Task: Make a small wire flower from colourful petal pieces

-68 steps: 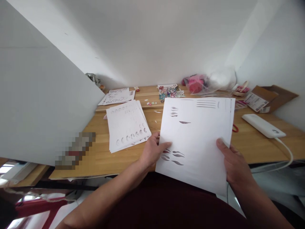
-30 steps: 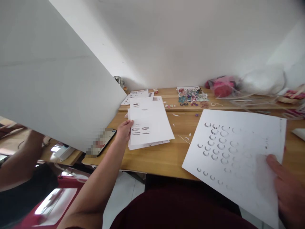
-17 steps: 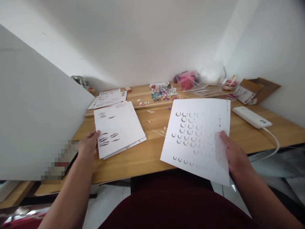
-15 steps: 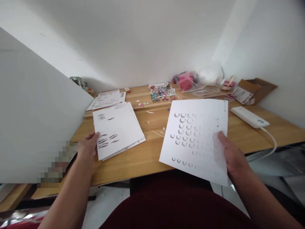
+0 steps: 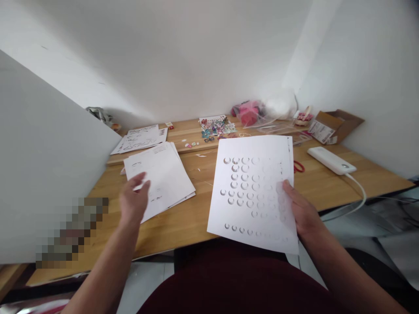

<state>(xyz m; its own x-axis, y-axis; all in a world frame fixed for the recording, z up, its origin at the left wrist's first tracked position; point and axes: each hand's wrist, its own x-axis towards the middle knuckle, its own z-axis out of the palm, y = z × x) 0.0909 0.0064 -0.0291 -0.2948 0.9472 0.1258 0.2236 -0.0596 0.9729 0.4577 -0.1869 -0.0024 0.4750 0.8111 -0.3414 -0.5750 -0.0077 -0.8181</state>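
Note:
White paper sheets [image 5: 242, 150] with rows of crescent-shaped cutouts are in my right hand [image 5: 303, 209], which grips them by their right edge, thumb on top. The sheets are raised in front of my body, tilted toward me. My left hand [image 5: 135, 196] is over the left part of a paper stack [image 5: 168, 170] lying on the table. Its thumb and index finger are apart with nothing between them; I cannot tell whether it touches the paper. Small dark cutout marks show on the stack's top sheet beside the fingers.
On the wooden table [image 5: 183, 226], more cut sheets [image 5: 140, 136] lie at the back left. Colourful small pieces [image 5: 216, 126] are heaped at the back. Rightward are a pink bundle in plastic [image 5: 248, 114], a cardboard box [image 5: 342, 124], a white power bank [image 5: 331, 160] with cable, and red scissor handles [image 5: 299, 166].
My left hand has let go of the stack's left edge and moved right, over it. My right hand still holds the crescent-cut sheets. Red handles now show beside them.

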